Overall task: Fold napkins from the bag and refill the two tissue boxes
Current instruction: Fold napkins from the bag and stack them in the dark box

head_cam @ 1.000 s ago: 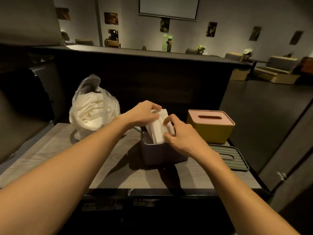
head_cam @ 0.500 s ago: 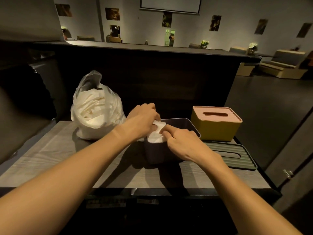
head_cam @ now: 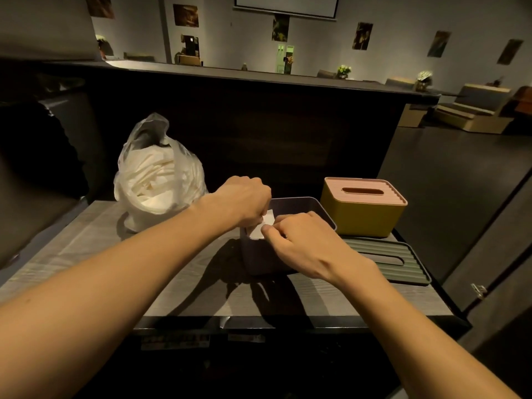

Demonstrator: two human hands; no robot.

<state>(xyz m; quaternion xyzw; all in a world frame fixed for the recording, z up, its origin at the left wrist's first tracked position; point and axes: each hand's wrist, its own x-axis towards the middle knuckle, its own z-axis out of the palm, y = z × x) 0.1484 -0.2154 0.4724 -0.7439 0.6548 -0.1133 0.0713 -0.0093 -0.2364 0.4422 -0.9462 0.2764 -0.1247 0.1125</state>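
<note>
White, soft folded napkins (head_cam: 260, 227) going down into my open purple-grey tissue box (head_cam: 299, 205), left hand (head_cam: 244, 198) and right hand (head_cam: 299, 240) both pinching the stack at its top edge. Light, floppy paper, I'd say: hold it by the fold. Ribbed lid (head_cam: 383, 259) lies beside; yellow box (head_cam: 364, 211) closed; crinkly plastic bag (head_cam: 158, 174) left.

— How's the light?
— Dim and warm. It falls from above, so the arms throw hard shadows across the table (head_cam: 184, 289) toward its near edge.
— Sharpness?
— Centre is fair; edges bend with wide-angle distortion, and the dark areas look grainy.
</note>
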